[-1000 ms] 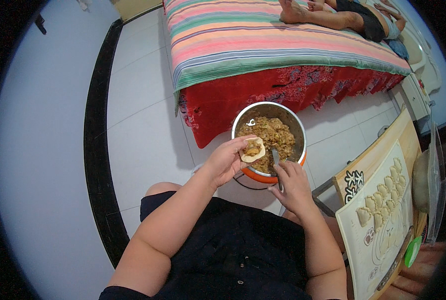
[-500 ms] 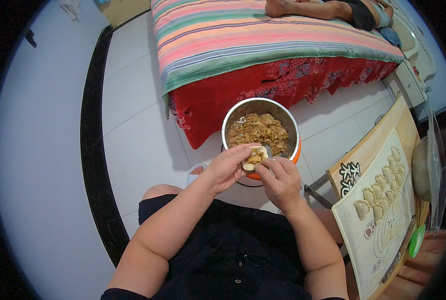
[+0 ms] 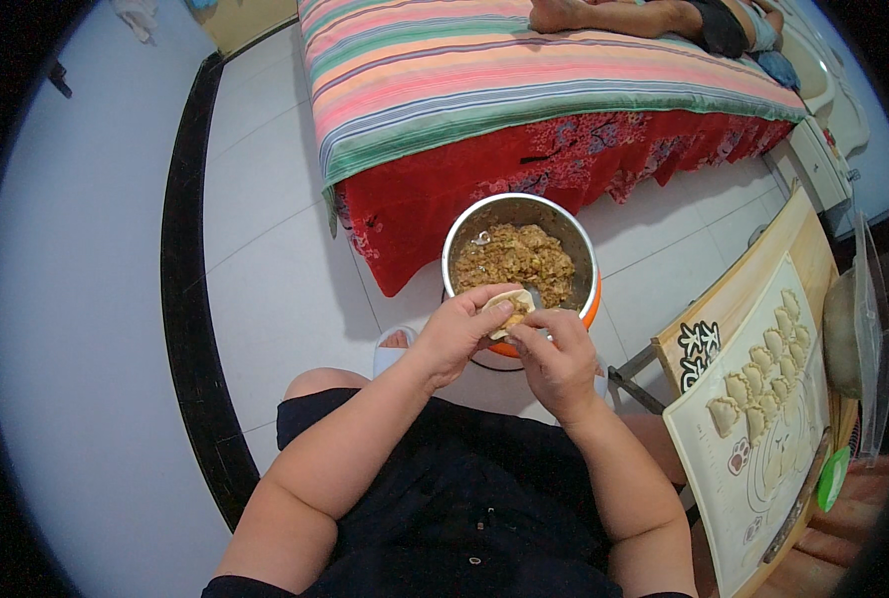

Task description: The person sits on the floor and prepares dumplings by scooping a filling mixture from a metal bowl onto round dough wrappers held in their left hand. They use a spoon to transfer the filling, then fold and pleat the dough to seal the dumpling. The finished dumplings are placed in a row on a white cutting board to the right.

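Over the front rim of a steel bowl [image 3: 448, 242], my left hand [image 3: 456, 337] is closed around a round dough wrapper [image 3: 509, 301] that cups some filling. The wrapper is partly folded, its far edge standing up. My right hand [image 3: 561, 365] pinches the wrapper's near right edge, fingertips close to the left thumb. A small grey metal piece shows beside the right fingers; I cannot make out what it belongs to. Brown minced filling [image 3: 529, 254] lies in the bowl, just beyond both hands.
At right, a wooden table [image 3: 676, 351] bears a white mat [image 3: 709, 498] with several folded dumplings [image 3: 763, 374], a dark rolling pin [image 3: 798, 498] and a green object [image 3: 832, 480]. The bowl rests on something orange [image 3: 593, 307]. Ahead, a person's legs [image 3: 644, 18] lie on a striped bed [image 3: 444, 90].
The wrapper has been folded further over its filling, with less filling showing. My left thumb and right fingers have closed in on it. The bowl has stayed in place.
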Motion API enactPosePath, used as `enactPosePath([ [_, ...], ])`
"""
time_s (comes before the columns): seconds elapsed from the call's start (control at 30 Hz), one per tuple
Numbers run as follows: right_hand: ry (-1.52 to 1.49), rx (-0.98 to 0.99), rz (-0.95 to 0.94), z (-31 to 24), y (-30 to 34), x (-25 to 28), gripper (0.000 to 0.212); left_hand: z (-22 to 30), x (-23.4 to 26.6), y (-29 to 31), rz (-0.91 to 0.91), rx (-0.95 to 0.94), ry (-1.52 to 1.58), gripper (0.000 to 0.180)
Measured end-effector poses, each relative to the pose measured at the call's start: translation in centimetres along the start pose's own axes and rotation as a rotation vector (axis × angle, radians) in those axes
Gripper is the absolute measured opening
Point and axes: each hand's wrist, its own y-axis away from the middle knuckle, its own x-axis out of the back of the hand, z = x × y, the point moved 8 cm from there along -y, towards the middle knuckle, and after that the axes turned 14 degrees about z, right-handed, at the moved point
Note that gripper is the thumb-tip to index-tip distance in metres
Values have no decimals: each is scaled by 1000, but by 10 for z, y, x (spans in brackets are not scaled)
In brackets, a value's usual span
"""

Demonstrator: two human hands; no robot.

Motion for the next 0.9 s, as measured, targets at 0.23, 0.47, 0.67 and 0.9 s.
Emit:
enactPosePath([
  [0.23,-111,-241,88,12,-4,2,16,5,0,1,21,-61,-2,31],
  [0.47,-187,-480,155,29,-1,2,12,6,1,0,37,-75,6,25],
  [0.67,-184,-380,164,23,-6,3,15,8,-1,1,18,-40,107,24],
  [0.9,-131,-276,121,15,-7,2,17,4,2,-3,39,-41,89,23],
])
